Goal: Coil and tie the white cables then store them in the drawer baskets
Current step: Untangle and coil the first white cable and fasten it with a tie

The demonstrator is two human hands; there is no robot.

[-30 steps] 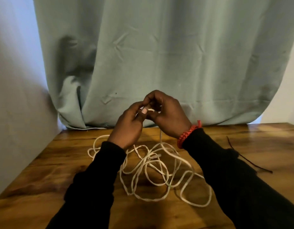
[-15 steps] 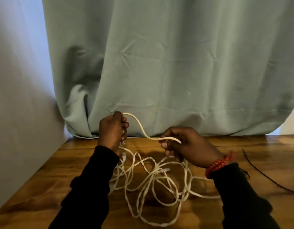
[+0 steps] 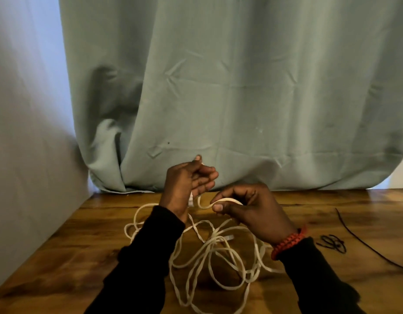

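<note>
Coiling starts well if the left hand [image 3: 184, 186], its grip loosely curled round the cable [image 3: 209, 252] end, stays put while the right hand [image 3: 252, 209] pinches a loop (most cable lies tangled on the worktop [image 3: 60, 268]); lay even loops, easing snags free.

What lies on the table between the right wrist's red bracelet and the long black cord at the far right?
In the head view, a small tangled black tie lies on the wooden table between the red bracelet and the long black cord.
</note>
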